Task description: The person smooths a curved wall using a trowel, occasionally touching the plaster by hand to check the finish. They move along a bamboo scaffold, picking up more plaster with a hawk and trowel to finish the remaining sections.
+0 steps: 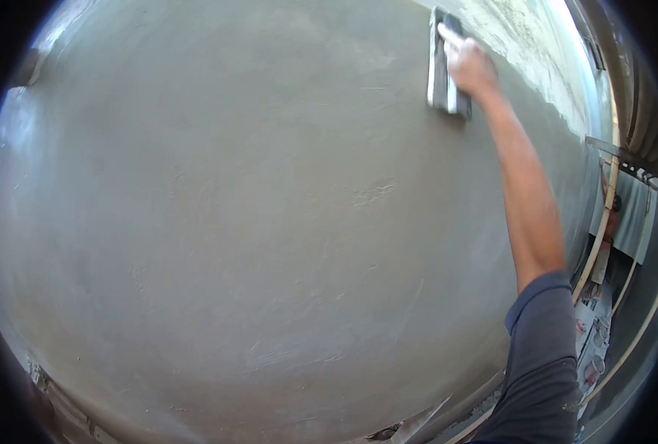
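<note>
My right hand (471,65) is closed round the handle of a flat rectangular trowel (438,70), which is held upright against the wall at the upper right. Smooth grey wet plaster (270,185) covers most of the wall, with small scratches and rough marks in places. Beside the trowel, toward the upper right, lies a paler, rougher patch of wall (540,55). My right arm reaches up from the lower right in a dark sleeve. My left hand is out of view.
At the right edge stand bamboo poles (601,237) and a metal beam (618,152). A person (612,214) is partly visible behind the poles. Below them are buckets (594,370) and clutter. Debris lies along the wall's bottom edge.
</note>
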Tool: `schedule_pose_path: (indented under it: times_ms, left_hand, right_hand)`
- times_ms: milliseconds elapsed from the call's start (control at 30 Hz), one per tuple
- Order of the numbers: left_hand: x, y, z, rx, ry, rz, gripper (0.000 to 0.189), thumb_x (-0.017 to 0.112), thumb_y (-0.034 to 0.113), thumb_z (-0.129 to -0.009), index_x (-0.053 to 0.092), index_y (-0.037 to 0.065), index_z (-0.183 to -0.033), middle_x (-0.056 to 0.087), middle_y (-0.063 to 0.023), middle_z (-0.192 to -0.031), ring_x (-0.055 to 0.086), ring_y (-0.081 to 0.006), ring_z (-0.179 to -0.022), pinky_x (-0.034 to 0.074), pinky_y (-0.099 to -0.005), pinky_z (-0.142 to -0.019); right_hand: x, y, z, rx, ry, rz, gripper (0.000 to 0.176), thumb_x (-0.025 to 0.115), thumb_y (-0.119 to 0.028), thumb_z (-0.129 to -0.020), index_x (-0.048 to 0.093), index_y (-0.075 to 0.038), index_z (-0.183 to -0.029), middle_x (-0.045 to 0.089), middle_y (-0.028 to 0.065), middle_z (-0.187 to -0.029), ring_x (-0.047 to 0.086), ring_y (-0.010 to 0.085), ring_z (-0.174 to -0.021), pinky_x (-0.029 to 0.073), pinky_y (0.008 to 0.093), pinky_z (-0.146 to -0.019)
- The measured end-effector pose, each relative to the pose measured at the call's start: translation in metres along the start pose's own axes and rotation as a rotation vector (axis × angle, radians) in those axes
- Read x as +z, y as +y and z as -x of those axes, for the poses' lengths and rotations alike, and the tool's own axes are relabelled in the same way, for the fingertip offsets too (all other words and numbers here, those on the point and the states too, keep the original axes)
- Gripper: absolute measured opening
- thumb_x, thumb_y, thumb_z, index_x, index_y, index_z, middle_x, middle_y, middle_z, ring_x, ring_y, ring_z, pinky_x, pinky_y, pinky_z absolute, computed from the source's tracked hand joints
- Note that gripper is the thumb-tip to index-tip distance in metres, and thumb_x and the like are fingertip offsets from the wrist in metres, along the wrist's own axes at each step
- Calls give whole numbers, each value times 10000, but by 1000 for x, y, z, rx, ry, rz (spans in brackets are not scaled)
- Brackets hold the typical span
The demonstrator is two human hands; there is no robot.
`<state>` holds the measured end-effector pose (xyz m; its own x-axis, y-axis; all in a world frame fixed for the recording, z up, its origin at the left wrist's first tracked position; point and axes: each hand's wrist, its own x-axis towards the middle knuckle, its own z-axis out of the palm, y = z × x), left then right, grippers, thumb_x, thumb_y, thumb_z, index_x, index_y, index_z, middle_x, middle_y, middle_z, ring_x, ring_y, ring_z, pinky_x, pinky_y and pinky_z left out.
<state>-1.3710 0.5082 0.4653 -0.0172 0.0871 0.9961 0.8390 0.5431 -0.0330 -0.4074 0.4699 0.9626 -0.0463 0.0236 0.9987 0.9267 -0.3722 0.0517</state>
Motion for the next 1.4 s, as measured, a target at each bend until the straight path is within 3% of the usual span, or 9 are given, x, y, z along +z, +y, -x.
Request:
schedule_pose_path:
  times_ms: [33, 167, 267, 467, 633, 700, 800, 967, 1400]
  left_hand:
    - [-23, 30, -19, -394, 34, 363, 940, 780, 575, -733, 426, -19, -1371, 584, -258, -1174, 575, -370, -1108, 491, -421, -939]
    - [-52, 55, -34, -543, -10, 440, 968, 787, 601, -706, 457, -80, -1310, 580, -270, -1190, 593, -392, -1077, 505, -423, -923]
    - [-45, 47, -30, -505, -32, 444, 957, 791, 600, -700, 473, -82, -1290, 597, -268, -1169, 602, -397, -1066, 508, -422, -922]
    - [-27, 34, -23, -483, -32, 341, 984, 778, 613, -709, 440, -88, -1312, 580, -267, -1195, 602, -375, -1085, 513, -418, -908]
    - [6, -3, -1, -9, -58, -98, 976, 765, 599, -729, 410, -55, -1361, 583, -283, -1137, 616, -390, -1011, 522, -425, -876]
    - [11, -15, 3, 171, 15, -323, 945, 747, 591, -752, 405, -21, -1385, 582, -282, -1108, 617, -387, -970, 520, -434, -856]
    - [15, -5, -2, 55, 47, -165, 927, 721, 591, -769, 398, -16, -1391, 576, -260, -1068, 601, -370, -927, 513, -424, -826]
    - [13, 20, -9, -139, 42, 34, 896, 679, 590, -798, 385, -6, -1399, 567, -224, -1002, 576, -341, -855, 500, -409, -775]
    - [28, 27, -15, -217, 44, 87, 820, 568, 589, -872, 353, 19, -1421, 543, -132, -829, 509, -267, -668, 466, -370, -643]
  right_hand:
    - [3, 19, 22, -66, -10, 13, 418, 423, -276, -959, 536, -288, -1361, 637, 190, -1100, 620, 366, -1053, 488, 464, -913]
    - [33, 137, 14, 251, -86, 44, 379, 505, -293, -907, 622, -247, -1264, 669, 183, -1097, 636, 362, -1046, 499, 452, -901]
    - [58, 160, -38, 380, -81, 55, 331, 608, -328, -818, 712, -199, -1105, 680, 223, -1053, 656, 367, -1008, 512, 441, -876]
    - [7, 126, 61, 77, -97, -16, 399, 475, -223, -944, 574, -199, -1330, 650, 250, -1102, 635, 354, -1046, 494, 427, -905]
    - [50, 211, 11, 488, -111, 54, 311, 612, -267, -804, 705, -71, -1027, 674, 225, -1070, 642, 372, -1032, 515, 435, -871]
    - [47, 185, 25, 212, -23, -164, 281, 572, -278, -849, 694, -58, -976, 660, 257, -1018, 631, 402, -1008, 506, 458, -860]
    - [22, 160, 107, -27, -45, -52, 430, 463, -197, -951, 540, -260, -1369, 560, 219, -917, 603, 422, -880, 496, 495, -810]
    - [48, 242, 114, 272, -23, -14, 426, 489, -176, -936, 554, -218, -1355, 615, 228, -1021, 621, 420, -930, 499, 481, -831]
    - [53, 208, 135, 399, 67, -97, 378, 488, -227, -939, 619, -162, -1288, 667, 220, -968, 647, 401, -903, 507, 456, -840]
